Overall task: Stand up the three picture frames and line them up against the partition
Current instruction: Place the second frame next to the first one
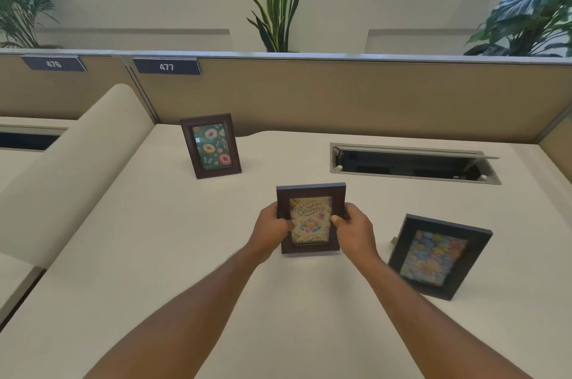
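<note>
Cream-coloured desk carries three picture frames. Both hands hold the middle one, the birthday frame, which has a dark brown border and a card with the words "Happy Birthday" and balloons. The left hand has its grip closed on the left edge of this frame, and the right hand has its grip closed on the right edge, with the thumbs on the front. The frame is upright and faces the person, well apart from the partition; whether its lower edge touches the desk cannot be told.

The doughnut frame stands upright at the back left, near the partition, and leans a little backwards. The black frame with a blurred colourful picture is to the right of the hands, tilted backwards on a support which shows behind its left side.

A cable hatch with an open lid is set in the desk at the back right. Number plates 476 and 477 are on the partition, and green plants rise behind it.
</note>
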A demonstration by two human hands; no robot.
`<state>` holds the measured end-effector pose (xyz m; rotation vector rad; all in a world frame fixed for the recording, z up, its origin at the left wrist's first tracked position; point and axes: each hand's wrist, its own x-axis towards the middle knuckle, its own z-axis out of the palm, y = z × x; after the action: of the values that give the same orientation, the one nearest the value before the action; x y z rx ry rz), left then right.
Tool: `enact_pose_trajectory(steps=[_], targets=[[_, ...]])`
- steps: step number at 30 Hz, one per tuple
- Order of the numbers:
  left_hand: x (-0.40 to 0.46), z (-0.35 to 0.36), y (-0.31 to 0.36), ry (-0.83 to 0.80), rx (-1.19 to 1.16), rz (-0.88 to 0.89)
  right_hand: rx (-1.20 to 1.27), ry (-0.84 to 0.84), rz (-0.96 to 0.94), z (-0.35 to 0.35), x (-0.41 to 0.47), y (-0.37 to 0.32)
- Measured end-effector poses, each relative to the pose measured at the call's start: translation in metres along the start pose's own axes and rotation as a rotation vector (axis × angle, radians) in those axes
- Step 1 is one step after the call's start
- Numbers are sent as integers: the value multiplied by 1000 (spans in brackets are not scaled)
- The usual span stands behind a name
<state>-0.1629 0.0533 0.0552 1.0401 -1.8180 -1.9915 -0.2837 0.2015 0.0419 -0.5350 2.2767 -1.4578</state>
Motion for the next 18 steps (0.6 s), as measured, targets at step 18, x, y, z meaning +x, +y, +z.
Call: enact_pose_trajectory(steps=[18], targets=[[156, -87, 72, 72, 1, 81, 5, -8, -84, 92, 166, -83]])
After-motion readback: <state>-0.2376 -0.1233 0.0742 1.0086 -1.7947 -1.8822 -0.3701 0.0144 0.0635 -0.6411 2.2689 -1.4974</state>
